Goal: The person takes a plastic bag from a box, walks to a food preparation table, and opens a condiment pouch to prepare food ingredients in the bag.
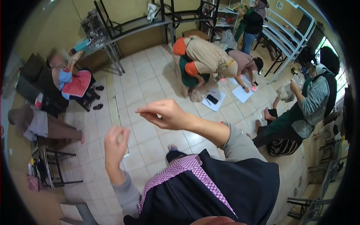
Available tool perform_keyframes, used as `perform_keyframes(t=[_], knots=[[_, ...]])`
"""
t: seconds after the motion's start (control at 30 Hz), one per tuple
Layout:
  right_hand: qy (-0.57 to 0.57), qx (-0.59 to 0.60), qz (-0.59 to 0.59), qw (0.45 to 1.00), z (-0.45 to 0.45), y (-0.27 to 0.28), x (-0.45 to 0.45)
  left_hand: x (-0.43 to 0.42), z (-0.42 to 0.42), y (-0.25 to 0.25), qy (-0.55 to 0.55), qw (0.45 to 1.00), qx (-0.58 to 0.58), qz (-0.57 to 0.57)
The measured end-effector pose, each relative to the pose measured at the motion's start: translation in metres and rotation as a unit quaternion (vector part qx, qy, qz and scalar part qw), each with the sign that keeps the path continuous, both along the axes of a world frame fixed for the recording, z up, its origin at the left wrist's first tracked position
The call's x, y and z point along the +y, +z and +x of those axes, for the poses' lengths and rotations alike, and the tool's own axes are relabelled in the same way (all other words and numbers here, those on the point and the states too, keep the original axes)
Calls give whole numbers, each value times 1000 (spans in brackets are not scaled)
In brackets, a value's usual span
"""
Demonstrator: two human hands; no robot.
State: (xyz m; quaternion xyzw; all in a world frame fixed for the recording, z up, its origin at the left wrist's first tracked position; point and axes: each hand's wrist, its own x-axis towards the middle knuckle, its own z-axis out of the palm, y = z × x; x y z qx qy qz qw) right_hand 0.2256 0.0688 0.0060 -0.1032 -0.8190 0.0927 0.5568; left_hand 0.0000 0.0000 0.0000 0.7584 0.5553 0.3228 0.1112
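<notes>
We're apparently gesturing: right hand loosely cupped, left hand blurred, we can't tell its grip; grasping calls for reaching down

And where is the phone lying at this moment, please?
In the head view, the phone lies a little right of and above centre, on a white sheet on the floor, to the right of the wearer's right hand.

Your single camera sits on your head and looks forward and down, past your dark garment close below, over your nearby left hand and right hand, across the tiled floor toward the far wall, in a wide, round-edged frame.
</notes>
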Motion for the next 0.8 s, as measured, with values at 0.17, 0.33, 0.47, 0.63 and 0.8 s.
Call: perform_keyframes(t=[0.17,0.33,0.47,0.63,0.8], knots=[[67,-46,7,997,-19,-1,81,75,-1,31,-278,937,-115,-178],[79,-62,1,995,-49,-8,147,164,-55,21,-240,933,-114,-241],[-16,-111,-19,994,-62,-21,236,271,-162,-58,-11,973,-66,-220],[-224,-205,-119,945,-61,-51,333,398,-220,-103,42,957,-79,-277],[-359,-247,-255,863,-70,-138,414,527,-207,-157,-78,945,66,-310]])
